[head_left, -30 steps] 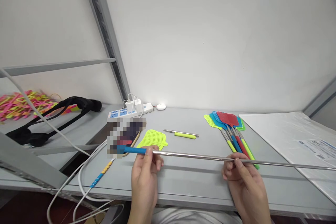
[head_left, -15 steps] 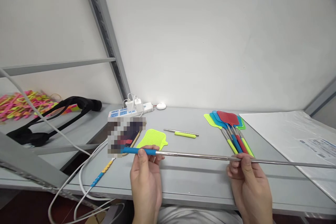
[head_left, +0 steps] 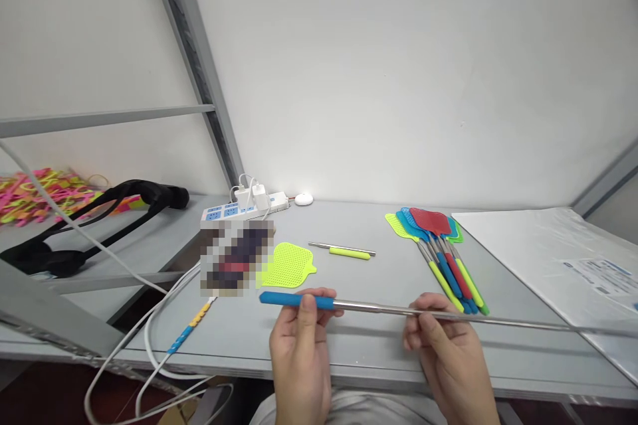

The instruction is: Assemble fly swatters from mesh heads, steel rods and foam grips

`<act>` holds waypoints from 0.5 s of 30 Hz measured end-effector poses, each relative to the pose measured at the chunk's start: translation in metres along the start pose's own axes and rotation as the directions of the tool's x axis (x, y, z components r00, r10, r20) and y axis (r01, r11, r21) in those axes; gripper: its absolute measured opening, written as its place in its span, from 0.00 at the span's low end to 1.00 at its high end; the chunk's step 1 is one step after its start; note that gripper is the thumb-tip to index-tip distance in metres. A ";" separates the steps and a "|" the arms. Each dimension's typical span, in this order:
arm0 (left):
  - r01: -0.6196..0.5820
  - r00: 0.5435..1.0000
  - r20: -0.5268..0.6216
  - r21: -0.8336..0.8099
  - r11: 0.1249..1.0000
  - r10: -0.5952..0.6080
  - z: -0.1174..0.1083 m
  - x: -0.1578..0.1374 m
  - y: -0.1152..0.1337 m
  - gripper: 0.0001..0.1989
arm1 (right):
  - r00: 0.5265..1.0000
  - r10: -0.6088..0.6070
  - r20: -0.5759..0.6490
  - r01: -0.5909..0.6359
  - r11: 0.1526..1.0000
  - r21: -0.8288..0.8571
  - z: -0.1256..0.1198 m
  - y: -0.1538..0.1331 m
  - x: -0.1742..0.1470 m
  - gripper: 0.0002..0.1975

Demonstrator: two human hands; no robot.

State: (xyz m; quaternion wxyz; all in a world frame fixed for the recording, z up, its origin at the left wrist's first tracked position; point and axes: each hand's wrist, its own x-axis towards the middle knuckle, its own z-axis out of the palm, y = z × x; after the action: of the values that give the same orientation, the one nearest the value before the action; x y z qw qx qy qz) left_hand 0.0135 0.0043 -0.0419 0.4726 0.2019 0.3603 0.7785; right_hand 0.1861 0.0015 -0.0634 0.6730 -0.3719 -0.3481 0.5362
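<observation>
Head view shows a blue-handled rod (head_left: 376, 308) pinched across both hands (head_left: 302, 345) (head_left: 446, 348).

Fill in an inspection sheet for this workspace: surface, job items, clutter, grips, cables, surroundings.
Surface: grey tabletop, no spills seen.
Job items: metal rod with blue handle, held; lime swatter head, no rod attached; swatter pile at right.
Clutter: pixelated item, unidentifiable; labelled white package at right.
Grips: left grip closed on blue handle; right grip on bare rod.
Cables: white cables loop past front edge; chargers in power strip.
Surroundings: white wall, metal frame.
</observation>
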 end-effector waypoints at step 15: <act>-0.231 0.966 -0.145 -0.102 0.968 0.215 -0.007 0.028 0.035 0.09 | 0.960 -0.044 -0.277 0.089 0.984 0.152 -0.008 -0.023 0.010 0.10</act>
State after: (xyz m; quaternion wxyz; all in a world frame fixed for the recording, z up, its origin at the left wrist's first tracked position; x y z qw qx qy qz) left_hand -0.0245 0.0164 -0.0208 0.3679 0.1607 0.3190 0.8585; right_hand 0.2052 0.0064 -0.0466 0.7603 -0.3740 -0.2198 0.4835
